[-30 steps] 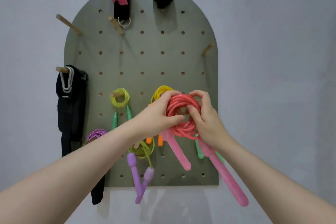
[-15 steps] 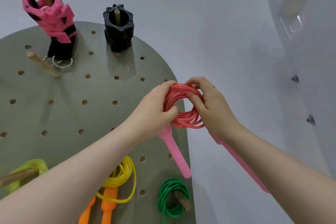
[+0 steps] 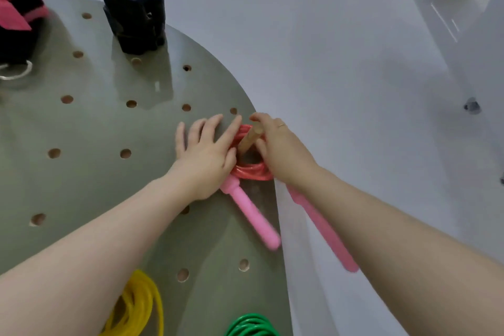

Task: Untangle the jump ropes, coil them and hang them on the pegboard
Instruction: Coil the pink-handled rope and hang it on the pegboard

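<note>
The red jump rope is coiled and sits around a wooden peg near the right edge of the grey-green pegboard. Its two pink handles hang down from the coil, one over the board and one past its edge. My left hand lies flat with straight, spread fingers against the coil's left side and the board. My right hand holds the coil's right side, thumb beside the peg and fingers over the rope. Most of the coil is hidden under both hands.
A black collar sits on a peg at the top, with a pink and black one at the upper left. A yellow rope coil and a green one hang lower down. White wall lies right of the board.
Both hands moved the red coil up and to the right, then onto the wooden peg. My left hand let go of its grip and now lies flat. The camera came closer.
</note>
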Action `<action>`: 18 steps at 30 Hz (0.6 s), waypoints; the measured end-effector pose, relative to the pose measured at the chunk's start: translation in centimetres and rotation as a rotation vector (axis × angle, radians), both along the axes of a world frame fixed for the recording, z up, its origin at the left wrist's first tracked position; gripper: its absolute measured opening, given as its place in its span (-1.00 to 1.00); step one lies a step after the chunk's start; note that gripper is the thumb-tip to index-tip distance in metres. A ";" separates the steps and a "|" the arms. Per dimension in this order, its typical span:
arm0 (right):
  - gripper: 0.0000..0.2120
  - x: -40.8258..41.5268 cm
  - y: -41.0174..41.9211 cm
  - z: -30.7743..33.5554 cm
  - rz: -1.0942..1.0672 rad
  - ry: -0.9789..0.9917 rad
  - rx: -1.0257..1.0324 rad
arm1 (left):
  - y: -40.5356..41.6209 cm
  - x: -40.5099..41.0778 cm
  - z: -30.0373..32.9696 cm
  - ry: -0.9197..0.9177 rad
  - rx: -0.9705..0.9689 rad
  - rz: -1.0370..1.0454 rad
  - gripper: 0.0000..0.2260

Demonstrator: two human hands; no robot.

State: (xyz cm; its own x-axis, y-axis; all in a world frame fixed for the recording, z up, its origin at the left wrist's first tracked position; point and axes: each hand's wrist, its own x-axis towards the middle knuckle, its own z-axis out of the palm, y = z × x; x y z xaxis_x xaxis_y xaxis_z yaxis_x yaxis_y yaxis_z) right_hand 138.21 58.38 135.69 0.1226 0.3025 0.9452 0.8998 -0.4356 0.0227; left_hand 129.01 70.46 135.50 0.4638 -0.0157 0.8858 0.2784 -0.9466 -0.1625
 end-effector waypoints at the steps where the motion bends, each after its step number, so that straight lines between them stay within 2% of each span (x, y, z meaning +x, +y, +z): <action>1: -0.54 0.4 0.7 -0.5 -0.200 -0.088 -0.036 | 0.2 0.4 0.0 0.028 0.006 0.076 -0.49; 2: -0.49 0.7 1.2 -0.9 -0.309 -0.168 -0.043 | 0.3 0.5 0.3 0.067 0.009 0.088 -0.49; 3: -0.46 0.9 1.3 -1.1 -0.331 -0.184 -0.045 | 0.1 0.5 0.4 0.113 0.019 0.087 -0.47; 8: -0.40 0.4 0.6 -1.4 -0.009 0.134 -0.189 | -0.6 -0.9 -0.4 0.269 -0.013 0.050 -0.34; 10: -0.40 -0.8 0.1 -2.4 0.003 0.176 -0.155 | -1.0 -1.7 -1.6 0.258 -0.004 0.039 -0.31; 15: -0.46 -5.0 -1.8 -5.2 0.001 0.076 0.068 | -2.4 -5.3 -3.8 0.172 0.009 -0.049 -0.29; 18: -0.46 -7.4 -2.3 -7.5 0.032 0.091 0.055 | -3.3 -8.0 -4.9 0.153 0.033 -0.092 -0.31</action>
